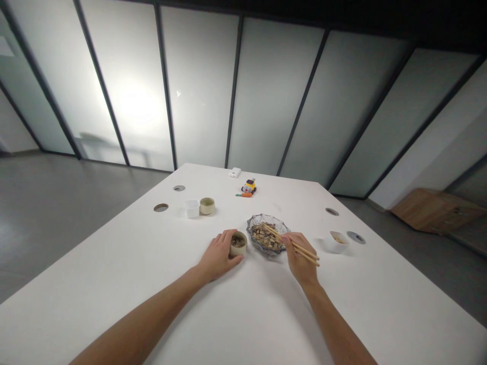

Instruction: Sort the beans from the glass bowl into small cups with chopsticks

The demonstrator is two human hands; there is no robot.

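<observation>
Here, clasping a cup [238, 250] in the left grip [219, 255], just beside the bowl [281, 225]; clamping chopsticks [274, 232] in the right grip [300, 266], poising tips among apparent seeds [265, 239] there; risking spills through crossing tips or tilting the cup.

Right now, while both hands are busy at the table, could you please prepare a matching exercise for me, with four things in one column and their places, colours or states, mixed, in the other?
Column 1
1. chopsticks
2. round cup with dark contents
3. glass bowl
4. toy vehicle

Column 2
A. see-through, with brown pieces inside
B. yellow in part, with dark wheels
C. held in the right hand
D. held by the left hand

Right pairs: 1-C, 2-D, 3-A, 4-B
</observation>
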